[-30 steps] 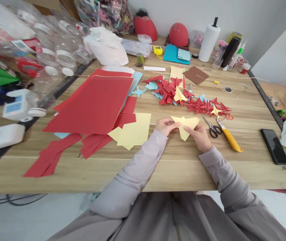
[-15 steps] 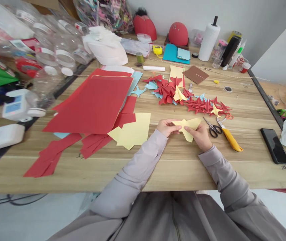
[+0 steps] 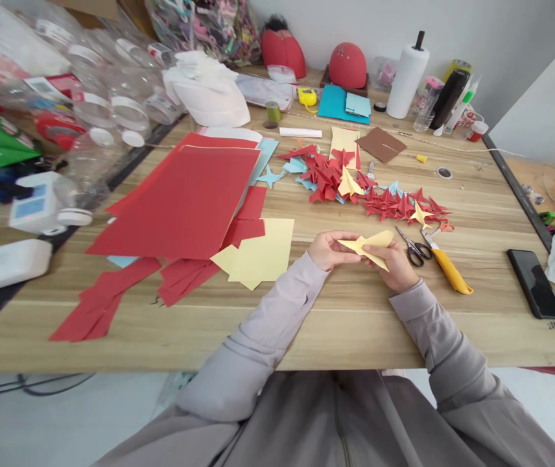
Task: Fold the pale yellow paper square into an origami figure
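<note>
A folded piece of yellow paper (image 3: pixel 375 244) is held between both hands above the table, its points spreading sideways and downward. My left hand (image 3: pixel 330 250) pinches its left tip, fingers closed. My right hand (image 3: pixel 396 264) grips the right part, thumb on top. Just right of my right hand lie black scissors (image 3: pixel 418 250) and a yellow-handled cutter (image 3: pixel 451 271). Behind the hands is a pile of folded red paper stars (image 3: pixel 326 176), with some yellow and blue ones among them. Yellow sheets (image 3: pixel 268 250) lie to the left of my left hand.
Large red sheets (image 3: pixel 180 201) and red strips (image 3: pixel 100 301) cover the left side. A phone (image 3: pixel 535 283) lies at the right. Farther back are a brown square (image 3: pixel 381 144), a tape measure (image 3: pixel 307 97) and a white bottle (image 3: pixel 406 81). Plastic bottles (image 3: pixel 126 113) crowd the far left.
The yellow paper has tilted and its lower point now angles to the right. My left fingers have shifted at its left tip, and my right hand has moved slightly right.
</note>
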`<state>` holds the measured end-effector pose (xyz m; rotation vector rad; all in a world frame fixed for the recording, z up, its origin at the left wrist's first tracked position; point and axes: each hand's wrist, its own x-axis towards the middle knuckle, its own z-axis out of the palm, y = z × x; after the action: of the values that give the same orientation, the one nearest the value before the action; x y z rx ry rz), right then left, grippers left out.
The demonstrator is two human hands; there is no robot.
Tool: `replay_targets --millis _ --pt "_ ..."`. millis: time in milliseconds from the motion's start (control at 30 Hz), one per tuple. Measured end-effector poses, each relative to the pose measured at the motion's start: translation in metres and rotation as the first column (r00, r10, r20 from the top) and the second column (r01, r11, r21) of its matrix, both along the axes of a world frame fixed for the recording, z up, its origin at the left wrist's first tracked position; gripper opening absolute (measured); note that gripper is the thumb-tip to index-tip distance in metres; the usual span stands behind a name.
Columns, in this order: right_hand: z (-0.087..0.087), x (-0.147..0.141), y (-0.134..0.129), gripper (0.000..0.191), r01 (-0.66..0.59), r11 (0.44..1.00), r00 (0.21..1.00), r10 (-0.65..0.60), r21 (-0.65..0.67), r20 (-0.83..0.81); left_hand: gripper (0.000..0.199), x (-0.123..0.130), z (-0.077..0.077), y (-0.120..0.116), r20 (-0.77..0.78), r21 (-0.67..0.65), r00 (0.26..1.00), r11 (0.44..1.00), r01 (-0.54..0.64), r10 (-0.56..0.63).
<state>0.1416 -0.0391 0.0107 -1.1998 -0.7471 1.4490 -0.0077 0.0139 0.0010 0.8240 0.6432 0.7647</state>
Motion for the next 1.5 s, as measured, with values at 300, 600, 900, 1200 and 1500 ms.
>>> replay_targets --millis 300,600,900,1200,1500 --pt "0.002 -0.001 -0.003 0.032 -0.145 0.985 0.989 0.143 0.092 0.027 0.045 0.006 -0.002 -0.004 -0.126 0.241 0.973 0.957 -0.16 0.194" --pt "-0.003 -0.001 -0.004 0.035 -0.073 0.957 0.987 0.03 0.279 0.156 0.047 0.004 0.008 -0.005 -0.181 0.218 0.945 0.949 -0.23 0.271" --pt "-0.005 -0.004 -0.002 0.019 0.016 0.948 0.962 -0.1 0.316 0.252 0.044 0.006 0.004 -0.008 -0.151 0.264 0.957 0.943 -0.204 0.249" --pt "-0.004 -0.003 -0.003 0.019 -0.009 0.937 0.958 -0.092 0.348 0.272 0.035 0.004 0.001 -0.007 -0.113 0.375 0.968 0.912 -0.166 0.223" --pt "-0.004 0.0 -0.002 0.014 0.015 0.907 0.946 -0.149 0.42 0.289 0.035 0.003 0.001 -0.008 -0.006 0.381 0.98 0.907 -0.18 0.197"
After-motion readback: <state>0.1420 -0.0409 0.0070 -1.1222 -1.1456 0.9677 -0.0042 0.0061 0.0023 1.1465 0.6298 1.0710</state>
